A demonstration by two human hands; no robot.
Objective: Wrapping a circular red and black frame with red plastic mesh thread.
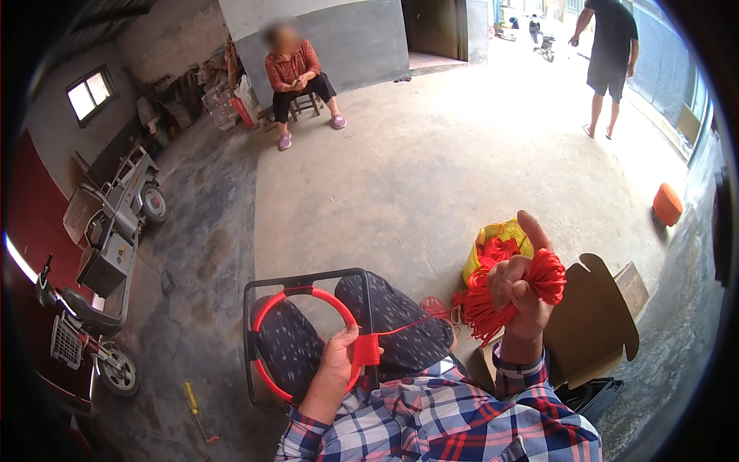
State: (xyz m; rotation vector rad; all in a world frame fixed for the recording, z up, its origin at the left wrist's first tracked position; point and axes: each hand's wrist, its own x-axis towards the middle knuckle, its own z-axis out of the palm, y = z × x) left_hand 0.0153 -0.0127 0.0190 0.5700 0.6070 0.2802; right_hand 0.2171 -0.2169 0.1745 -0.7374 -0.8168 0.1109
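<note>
On my lap lies a black rectangular frame [308,276] with rounded corners and a red ring [265,314] fixed inside it. My left hand [336,356] grips the ring at its right side, thumb on top. Beside the thumb, a band of red cord wrapping [366,350] joins the ring to the frame's right bar. From that wrapping a red strand runs right toward my raised right hand [517,286]. Its fingers are closed round a thick bundle of red cord [548,276], while the index finger points up. Loops of the bundle hang below the hand.
Behind my right hand stands a yellow bag [471,266] with more red cord. An open cardboard box [593,323] is at right. A yellow-handled screwdriver [190,396] lies on the floor at left, near parked three-wheelers [115,254]. One person [296,69] sits ahead; another [610,54] stands far right.
</note>
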